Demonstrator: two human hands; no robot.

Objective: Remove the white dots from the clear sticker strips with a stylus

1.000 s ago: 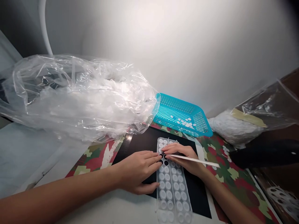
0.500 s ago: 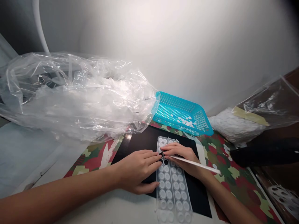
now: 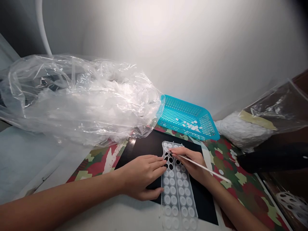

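A translucent plastic sheet (image 3: 179,199) with rows of round white discs lies lengthwise before me. Several of its circles, near the far end, are open holes showing black underneath. My left hand (image 3: 148,175) rests flat at the sheet's left edge, fingers stretched out, fingertips beside those holes. In my right hand (image 3: 191,162) a thin white stick (image 3: 207,169) is pinched. Its near tip is at the far rows of discs, and its other end points to the lower right. Whether the tip touches a disc I cannot tell.
A black board (image 3: 141,146) lies under the sheet on a camouflage-patterned cover (image 3: 240,179). Behind stands a blue basket (image 3: 185,106) holding small white discs. A large clear bag (image 3: 84,99) fills the left; another bag of white pieces (image 3: 245,131) sits at right. Punched scraps (image 3: 292,202) lie lower right.
My right hand has moved slightly away from me, up the sheet, and the stick has tilted. More black holes show near my fingers. My left hand has stayed put.
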